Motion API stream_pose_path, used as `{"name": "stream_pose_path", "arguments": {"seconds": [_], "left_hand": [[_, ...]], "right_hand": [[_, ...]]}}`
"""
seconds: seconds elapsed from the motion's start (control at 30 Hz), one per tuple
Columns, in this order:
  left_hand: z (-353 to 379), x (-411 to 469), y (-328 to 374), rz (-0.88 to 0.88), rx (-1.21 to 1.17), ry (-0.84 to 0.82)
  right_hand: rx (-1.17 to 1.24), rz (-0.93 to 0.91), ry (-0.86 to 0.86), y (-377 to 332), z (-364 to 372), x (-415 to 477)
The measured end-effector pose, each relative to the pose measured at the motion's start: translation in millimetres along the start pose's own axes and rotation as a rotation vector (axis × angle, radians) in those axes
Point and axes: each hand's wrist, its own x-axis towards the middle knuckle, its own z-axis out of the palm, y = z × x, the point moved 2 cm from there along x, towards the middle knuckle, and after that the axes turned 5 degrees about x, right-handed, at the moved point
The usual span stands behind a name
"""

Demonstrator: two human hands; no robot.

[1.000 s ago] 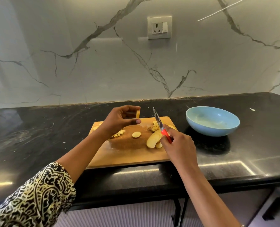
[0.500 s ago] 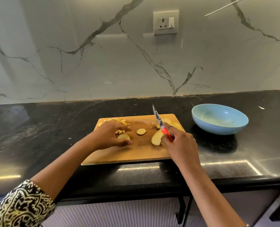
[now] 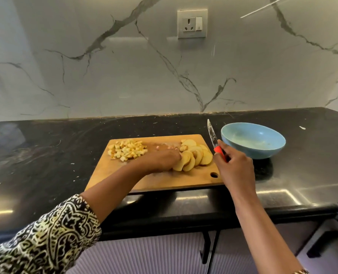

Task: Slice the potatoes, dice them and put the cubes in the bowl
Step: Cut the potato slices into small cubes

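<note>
Touching potato slices (image 3: pixel 200 158), left hand (image 3: pixel 162 160)

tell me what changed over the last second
The left hand, which pinched a potato piece up over the cutting board, came down to the board, then moved right to the fanned potato slices, where it now touches them. The right hand keeps gripping the red-handled knife, blade tip up. The blue bowl and the pile of potato cubes stayed put.
</note>
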Motion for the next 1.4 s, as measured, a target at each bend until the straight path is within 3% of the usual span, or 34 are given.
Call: {"name": "stream_pose_path", "arguments": {"seconds": [0.17,0.3,0.53,0.7,0.93,1.13,1.23,1.4], "left_hand": [[1,-11,-1,0.083,-0.244,0.078],[24,-15,-2,0.136,-0.090,0.034],[16,-1,-3,0.082,-0.019,0.089],[17,-9,-4,0.116,0.006,0.144],[10,-7,-5,0.107,-0.059,0.220],[-8,15,47,0.269,0.004,0.387],[-4,34,85,0.381,0.103,0.346],[5,54,106,0.426,0.128,0.272]], "right_hand": [[0.039,0.012,-0.022,2,-2,0],[0.115,0.071,-0.078,6,2,1],[0.603,0.344,-0.175,6,-3,5],[1.149,0.603,-0.357,24,-24,14],[1.405,0.670,-0.685,42,-43,18],[1.419,0.617,-0.472,62,-66,23],[1.376,0.629,-0.397,68,-75,24],[1.351,0.638,-0.394,74,-81,27]]}}
